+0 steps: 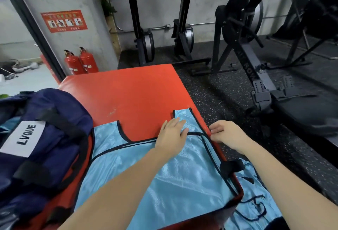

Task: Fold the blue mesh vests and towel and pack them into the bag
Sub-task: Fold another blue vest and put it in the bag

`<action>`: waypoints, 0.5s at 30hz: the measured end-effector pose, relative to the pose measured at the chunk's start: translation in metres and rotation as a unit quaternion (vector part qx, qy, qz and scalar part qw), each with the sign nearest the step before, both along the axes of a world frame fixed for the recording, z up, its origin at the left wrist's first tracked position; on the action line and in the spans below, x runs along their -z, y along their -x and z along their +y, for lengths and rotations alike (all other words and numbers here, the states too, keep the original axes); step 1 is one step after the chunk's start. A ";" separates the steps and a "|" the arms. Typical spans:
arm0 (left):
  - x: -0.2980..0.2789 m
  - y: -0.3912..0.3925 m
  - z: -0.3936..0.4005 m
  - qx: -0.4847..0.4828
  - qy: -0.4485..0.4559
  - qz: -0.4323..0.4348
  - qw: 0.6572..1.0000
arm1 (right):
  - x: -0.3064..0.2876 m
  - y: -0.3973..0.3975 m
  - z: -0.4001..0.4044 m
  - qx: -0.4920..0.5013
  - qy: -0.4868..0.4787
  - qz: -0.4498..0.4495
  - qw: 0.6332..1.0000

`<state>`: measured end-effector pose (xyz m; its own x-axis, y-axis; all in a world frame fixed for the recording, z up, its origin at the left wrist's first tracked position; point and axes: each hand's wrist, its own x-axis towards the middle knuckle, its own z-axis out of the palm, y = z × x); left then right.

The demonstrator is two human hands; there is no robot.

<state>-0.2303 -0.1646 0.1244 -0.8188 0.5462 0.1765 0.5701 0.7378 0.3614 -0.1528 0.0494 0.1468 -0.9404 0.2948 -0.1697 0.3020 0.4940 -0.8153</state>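
A light blue mesh vest (pixel 164 180) with dark trim lies spread flat on the red padded mat (pixel 135 92), neck opening facing away from me. My left hand (pixel 172 136) presses flat on its right shoulder strap, fingers straight. My right hand (pixel 225 134) pinches the vest's dark edge at the mat's right side. The navy bag (pixel 42 138) with a white LVQUE label sits at the left of the mat, touching the vest. More blue mesh fabric (pixel 256 209) hangs off the mat's near right corner. No towel is visible.
The mat's right edge drops to a speckled black floor (pixel 219 90). Rowing machines (pixel 256 68) stand to the right and against the back wall. Two red fire extinguishers (pixel 80 63) stand by the pillar at the far left.
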 end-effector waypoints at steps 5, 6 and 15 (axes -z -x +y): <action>-0.017 -0.014 -0.084 -0.014 0.012 -0.016 1.000 | -0.009 0.006 -0.033 -0.015 -0.055 0.097 0.994; -0.020 -0.015 -0.103 -0.027 0.015 -0.019 0.999 | -0.009 0.007 -0.040 -0.034 -0.060 0.106 0.992; -0.026 0.001 -0.233 -0.127 -0.027 -0.147 0.981 | 0.002 0.030 -0.056 -0.153 -0.310 -0.022 0.938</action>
<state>-0.2310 -0.3977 0.1502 -0.9470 0.3146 -0.0652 0.2356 0.8178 0.5250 -0.1829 -0.0063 0.1445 -0.9931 0.0680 -0.0953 0.0962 0.9384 -0.3320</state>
